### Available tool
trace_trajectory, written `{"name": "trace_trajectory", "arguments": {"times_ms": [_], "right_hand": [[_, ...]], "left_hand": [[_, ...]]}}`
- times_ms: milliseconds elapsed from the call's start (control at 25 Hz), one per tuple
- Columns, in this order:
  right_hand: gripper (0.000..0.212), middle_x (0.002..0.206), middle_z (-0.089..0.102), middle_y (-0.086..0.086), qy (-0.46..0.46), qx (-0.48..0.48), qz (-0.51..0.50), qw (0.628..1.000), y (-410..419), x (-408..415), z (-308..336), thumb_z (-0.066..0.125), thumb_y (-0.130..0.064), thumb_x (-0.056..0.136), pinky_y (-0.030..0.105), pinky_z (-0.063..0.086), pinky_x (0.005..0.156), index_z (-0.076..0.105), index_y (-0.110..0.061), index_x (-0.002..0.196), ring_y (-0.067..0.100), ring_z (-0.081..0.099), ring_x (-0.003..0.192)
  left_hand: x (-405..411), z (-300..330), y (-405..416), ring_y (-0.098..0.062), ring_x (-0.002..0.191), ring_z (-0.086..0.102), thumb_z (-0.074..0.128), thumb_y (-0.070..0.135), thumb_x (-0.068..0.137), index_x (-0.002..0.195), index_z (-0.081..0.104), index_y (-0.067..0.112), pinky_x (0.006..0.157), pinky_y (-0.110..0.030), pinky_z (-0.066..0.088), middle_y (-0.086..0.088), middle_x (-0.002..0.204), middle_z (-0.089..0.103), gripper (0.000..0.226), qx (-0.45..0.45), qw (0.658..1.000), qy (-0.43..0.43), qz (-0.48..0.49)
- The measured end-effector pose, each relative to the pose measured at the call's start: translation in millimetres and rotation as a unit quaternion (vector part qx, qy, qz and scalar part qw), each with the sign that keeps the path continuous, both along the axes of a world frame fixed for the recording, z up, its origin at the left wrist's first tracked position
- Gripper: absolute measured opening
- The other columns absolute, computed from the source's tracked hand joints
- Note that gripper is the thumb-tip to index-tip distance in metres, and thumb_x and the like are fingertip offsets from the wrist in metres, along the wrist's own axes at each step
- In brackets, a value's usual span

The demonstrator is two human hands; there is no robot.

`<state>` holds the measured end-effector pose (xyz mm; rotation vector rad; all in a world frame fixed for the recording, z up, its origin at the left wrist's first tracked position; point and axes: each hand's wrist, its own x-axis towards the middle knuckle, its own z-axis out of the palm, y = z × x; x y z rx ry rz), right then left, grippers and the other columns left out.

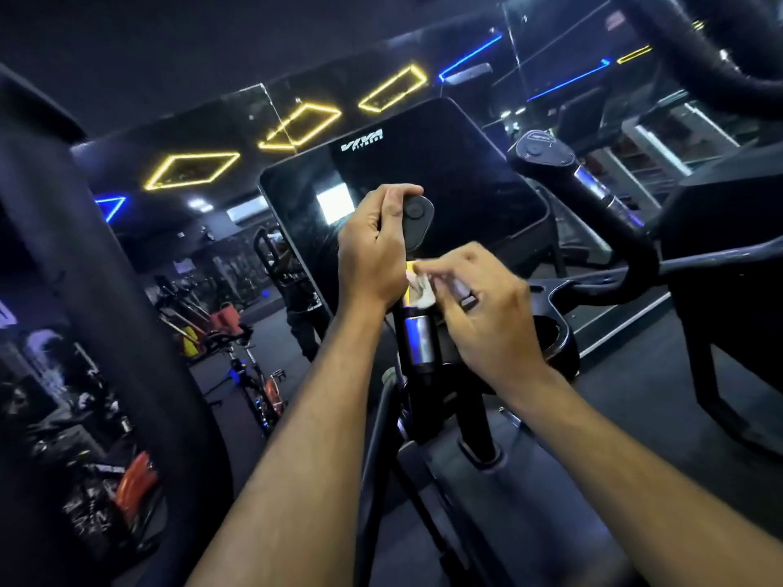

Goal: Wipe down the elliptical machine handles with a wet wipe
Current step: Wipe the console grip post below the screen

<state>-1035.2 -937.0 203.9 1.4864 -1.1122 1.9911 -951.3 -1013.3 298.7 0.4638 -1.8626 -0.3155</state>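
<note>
My left hand point(375, 247) grips the upper part of the near black handle point(417, 220), just below its rounded button cap. A small white wet wipe point(421, 290) is pinched in my right hand point(487, 305) and pressed against the handle right under my left hand. Below the wipe a shiny metal sensor band point(417, 338) shows on the same handle. A second handle point(546, 156) with the same cap stands further right, untouched. The long curved arm handles point(80, 256) rise at the far left and the top right.
The dark console screen point(423, 180) with a white logo stands behind my hands. A round cup holder point(559, 336) sits to the right of the handle. Mirrors ahead reflect yellow and blue ceiling lights and other gym machines. Dark floor lies below.
</note>
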Motion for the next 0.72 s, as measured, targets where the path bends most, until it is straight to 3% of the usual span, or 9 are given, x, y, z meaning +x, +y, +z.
{"name": "trace_trajectory", "arguments": {"times_ms": [120, 320, 440, 560, 720], "right_hand": [[0.020, 0.092, 0.065, 0.004, -0.003, -0.023, -0.019, 1.000, 12, 18, -40, 0.061, -0.002, 0.097, 0.016, 0.050, 0.079, 0.076, -0.004, 0.110, 0.005, 0.062, 0.086], [0.027, 0.112, 0.073, 0.006, -0.038, -0.029, 0.013, 0.999, 24, 32, -74, 0.074, -0.002, 0.090, 0.029, 0.057, 0.090, 0.072, 0.003, 0.116, 0.014, 0.070, 0.103], [0.015, 0.105, 0.074, 0.005, -0.040, -0.050, 0.028, 0.998, 18, 28, -43, 0.076, -0.003, 0.088, 0.033, 0.058, 0.084, 0.077, 0.000, 0.103, 0.015, 0.071, 0.098], [0.009, 0.095, 0.067, 0.005, -0.047, -0.044, 0.009, 0.998, 2, 14, 13, 0.075, -0.005, 0.090, 0.027, 0.055, 0.078, 0.078, -0.005, 0.098, 0.013, 0.066, 0.088], [0.010, 0.088, 0.059, 0.003, 0.018, 0.014, -0.022, 0.999, 8, 11, 8, 0.071, -0.007, 0.092, 0.026, 0.051, 0.072, 0.076, -0.005, 0.101, 0.014, 0.059, 0.078]], "left_hand": [[-2, -2, -2, 0.004, 0.097, 0.065, 0.043, 0.028, 0.112, 0.105, 0.077, 0.028, 0.086, -0.019, 0.048, 0.021, 0.099, 0.073, 0.034, 0.003, 1.000, 0.023, -0.012], [-3, -4, -4, 0.001, 0.098, 0.066, 0.041, 0.029, 0.112, 0.106, 0.077, 0.027, 0.089, -0.024, 0.052, 0.019, 0.099, 0.073, 0.036, 0.005, 0.999, 0.029, -0.025], [-2, -4, -4, 0.003, 0.103, 0.065, 0.040, 0.029, 0.112, 0.109, 0.077, 0.024, 0.091, -0.018, 0.049, 0.017, 0.105, 0.074, 0.037, 0.002, 0.999, 0.027, -0.029], [-2, -3, -6, 0.005, 0.106, 0.065, 0.039, 0.026, 0.113, 0.109, 0.075, 0.022, 0.091, -0.011, 0.044, 0.015, 0.108, 0.073, 0.037, 0.012, 0.998, 0.024, -0.055], [2, 0, -12, -0.001, 0.103, 0.065, 0.040, 0.018, 0.113, 0.113, 0.072, 0.011, 0.089, -0.018, 0.050, 0.006, 0.109, 0.071, 0.033, 0.039, 0.990, 0.012, -0.134]]}}
